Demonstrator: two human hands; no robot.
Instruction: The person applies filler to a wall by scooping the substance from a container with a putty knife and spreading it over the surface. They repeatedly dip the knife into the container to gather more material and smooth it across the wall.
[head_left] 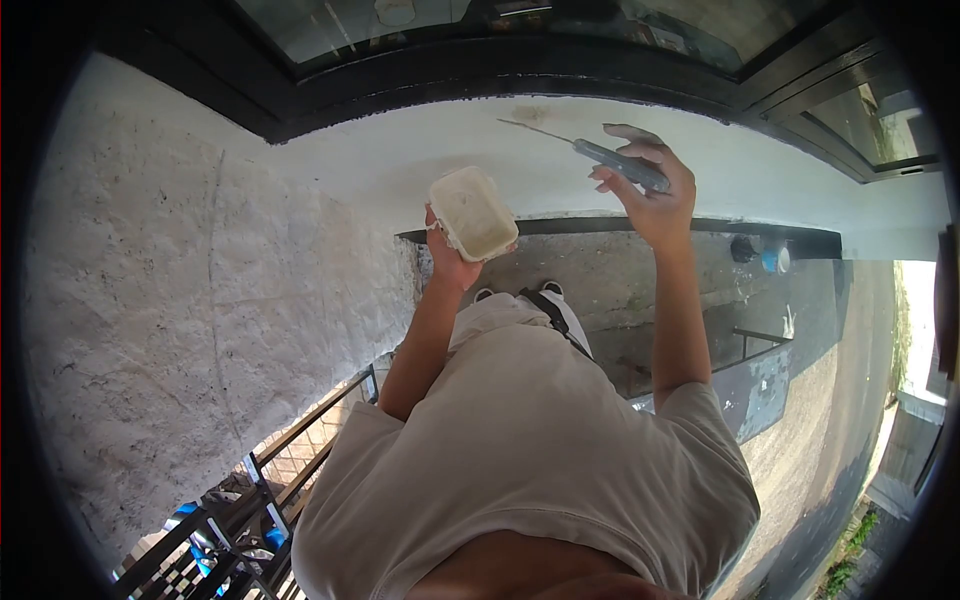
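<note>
A small pale rectangular container (474, 214) is held from beneath by my left hand (453, 262), its open top facing up. Its inside is whitish and smeared. My right hand (660, 195) grips the dark handle of a thin-bladed tool (610, 162), raised to the right of the container and apart from it. The slim blade points up and left, close in front of a white wall surface (400, 140) with a brownish patch near the tip.
A dark-framed window (500, 85) spans the top. Rough plastered wall (150, 280) fills the left. Black metal railing (262, 480) stands at lower left. On the right lie a blue-and-white container (775, 261) and a worn blue-grey panel (755, 395).
</note>
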